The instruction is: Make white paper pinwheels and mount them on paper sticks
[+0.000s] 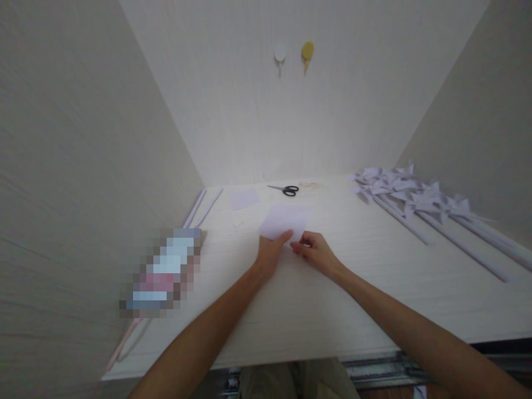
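A pale lilac sheet of paper [286,220] lies on the white desk [316,299] in front of me. My left hand [271,254] pinches its near edge, thumb on top of the paper. My right hand [316,250] sits just to the right with fingers curled, gripping the same near edge. Both forearms reach in from the bottom of the view.
Black scissors [286,190] lie at the back of the desk. A smaller paper square [244,198] sits at the back left near thin sticks [199,208]. Several paper pinwheels on long sticks [419,202] lie at the right. Two wall hooks [293,54] hang above. Walls close in both sides.
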{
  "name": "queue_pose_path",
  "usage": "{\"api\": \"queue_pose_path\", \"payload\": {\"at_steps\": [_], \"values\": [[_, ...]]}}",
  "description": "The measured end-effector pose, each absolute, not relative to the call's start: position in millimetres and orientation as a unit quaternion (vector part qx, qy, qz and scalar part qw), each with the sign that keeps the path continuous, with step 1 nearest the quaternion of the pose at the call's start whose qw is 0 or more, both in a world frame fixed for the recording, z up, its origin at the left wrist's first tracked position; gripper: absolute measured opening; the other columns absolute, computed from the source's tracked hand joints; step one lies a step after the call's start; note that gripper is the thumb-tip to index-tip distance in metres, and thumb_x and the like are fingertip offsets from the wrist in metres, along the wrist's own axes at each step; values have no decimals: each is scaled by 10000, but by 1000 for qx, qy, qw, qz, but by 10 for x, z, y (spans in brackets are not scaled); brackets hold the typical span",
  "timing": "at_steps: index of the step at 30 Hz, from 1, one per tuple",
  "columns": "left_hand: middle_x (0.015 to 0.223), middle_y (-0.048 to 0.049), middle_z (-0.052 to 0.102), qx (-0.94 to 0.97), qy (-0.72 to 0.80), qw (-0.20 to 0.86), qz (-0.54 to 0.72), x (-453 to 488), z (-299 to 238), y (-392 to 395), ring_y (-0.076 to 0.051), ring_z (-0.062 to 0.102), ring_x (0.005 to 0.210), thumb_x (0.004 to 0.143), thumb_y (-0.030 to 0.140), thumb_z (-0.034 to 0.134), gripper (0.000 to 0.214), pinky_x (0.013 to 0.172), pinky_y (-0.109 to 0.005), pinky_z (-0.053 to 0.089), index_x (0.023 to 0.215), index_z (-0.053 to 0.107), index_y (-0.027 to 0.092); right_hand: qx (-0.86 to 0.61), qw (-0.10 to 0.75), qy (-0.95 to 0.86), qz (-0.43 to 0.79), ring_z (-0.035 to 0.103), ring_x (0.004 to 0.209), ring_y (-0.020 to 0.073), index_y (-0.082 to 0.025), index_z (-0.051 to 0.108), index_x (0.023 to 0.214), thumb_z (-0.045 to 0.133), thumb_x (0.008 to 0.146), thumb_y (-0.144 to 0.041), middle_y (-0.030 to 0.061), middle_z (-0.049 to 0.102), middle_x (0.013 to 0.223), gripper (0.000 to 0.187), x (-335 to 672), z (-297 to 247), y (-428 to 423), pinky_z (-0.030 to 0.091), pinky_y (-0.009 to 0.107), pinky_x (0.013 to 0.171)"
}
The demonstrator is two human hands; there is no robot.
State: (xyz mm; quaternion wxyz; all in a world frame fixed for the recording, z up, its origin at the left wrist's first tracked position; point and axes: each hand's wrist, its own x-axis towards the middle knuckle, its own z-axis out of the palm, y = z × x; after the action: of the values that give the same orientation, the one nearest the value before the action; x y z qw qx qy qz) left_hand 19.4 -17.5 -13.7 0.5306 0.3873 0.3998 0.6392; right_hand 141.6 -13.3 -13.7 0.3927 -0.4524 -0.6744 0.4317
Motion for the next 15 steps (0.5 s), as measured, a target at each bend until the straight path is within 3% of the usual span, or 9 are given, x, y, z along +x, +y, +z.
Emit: {"api": "queue_pose_path", "payload": {"at_steps": [4,9,15], "values": [[881,-76,653,406,411,517,631,207,-83,-210,-181,589,822,556,227,679,364,795,-334,432,906,615,149,-446,406,-679,418,429,492,93,-147,551,680,547,663,-323,-12,520,563,177,1417,-151,-113,349,223,463],[864,-66,652,402,431,512,625,208,-91,-201,-172,585,799,538,228,688,320,763,-312,445,839,624,143,-439,408,-685,414,443,522,102,-147,579,639,542,671,-348,-3,541,570,207,1425,-152,-99,366,237,505],[689,-41,641,326,392,561,653,81,-93,-75,-121,571,662,582,270,646,167,689,-267,433,643,624,116,-463,424,-621,469,366,402,71,-147,564,634,574,620,-288,-49,444,451,141,1440,-97,-132,269,205,382]]}}
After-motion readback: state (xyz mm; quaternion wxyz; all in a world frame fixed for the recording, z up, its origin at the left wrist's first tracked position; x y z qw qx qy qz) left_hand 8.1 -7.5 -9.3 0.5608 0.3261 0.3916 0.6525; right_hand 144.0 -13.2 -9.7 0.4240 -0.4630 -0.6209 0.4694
